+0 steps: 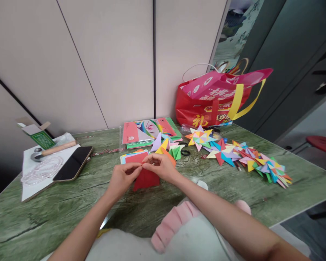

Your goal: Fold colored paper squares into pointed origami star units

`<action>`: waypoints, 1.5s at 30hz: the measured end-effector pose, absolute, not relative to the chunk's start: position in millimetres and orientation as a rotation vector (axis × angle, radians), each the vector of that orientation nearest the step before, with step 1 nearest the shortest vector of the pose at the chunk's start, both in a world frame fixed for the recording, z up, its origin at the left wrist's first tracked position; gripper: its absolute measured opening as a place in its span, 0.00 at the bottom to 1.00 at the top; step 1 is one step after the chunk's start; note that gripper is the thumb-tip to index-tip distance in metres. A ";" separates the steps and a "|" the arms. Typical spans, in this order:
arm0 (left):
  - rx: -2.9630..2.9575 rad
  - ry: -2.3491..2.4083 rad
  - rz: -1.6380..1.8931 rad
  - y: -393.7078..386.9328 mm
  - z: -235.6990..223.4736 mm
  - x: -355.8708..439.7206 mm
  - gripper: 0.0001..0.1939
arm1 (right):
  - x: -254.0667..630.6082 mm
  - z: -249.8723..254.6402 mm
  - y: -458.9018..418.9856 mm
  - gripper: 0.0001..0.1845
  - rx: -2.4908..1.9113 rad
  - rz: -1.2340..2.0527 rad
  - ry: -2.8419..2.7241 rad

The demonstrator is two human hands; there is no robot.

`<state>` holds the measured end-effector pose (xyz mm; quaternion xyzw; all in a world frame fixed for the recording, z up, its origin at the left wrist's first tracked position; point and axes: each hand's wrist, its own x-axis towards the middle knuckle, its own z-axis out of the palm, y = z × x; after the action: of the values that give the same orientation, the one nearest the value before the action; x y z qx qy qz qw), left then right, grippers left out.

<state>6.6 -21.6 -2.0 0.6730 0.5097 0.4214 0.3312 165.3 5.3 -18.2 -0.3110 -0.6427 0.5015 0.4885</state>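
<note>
We're pinching a red paper piece (146,179), a flat matte sheet folded into a triangle-ish tent, sitting near the middle of the green marbled table (57,214). Our left hand (122,178) and right hand (161,166) are meeting at its top edge, fingertips closed tight on the fold, wrists angling in from 7 and 5 o'clock. Just past it at 12 o'clock, a stack of colored sheets (150,131) is lying flat. Out toward 2 o'clock, pointy folded paper stars (244,157) are spreading in a messy row, with a glossy red shopping bag (214,99) behind them. At 10 o'clock a dark phone (73,164) is resting on a white board. Plain beige wall panels are backing the table.
</note>
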 end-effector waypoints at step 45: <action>1.317 1.310 1.249 -16.6 -10.4 6.1 0.12 | 163.0 -25.2 4.6 0.06 -0.933 0.987 -1.556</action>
<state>6.1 -16.6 -10.4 0.5293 0.5265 0.5021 0.4364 163.0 4.6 -25.2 -0.3880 -0.6469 0.4103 0.5124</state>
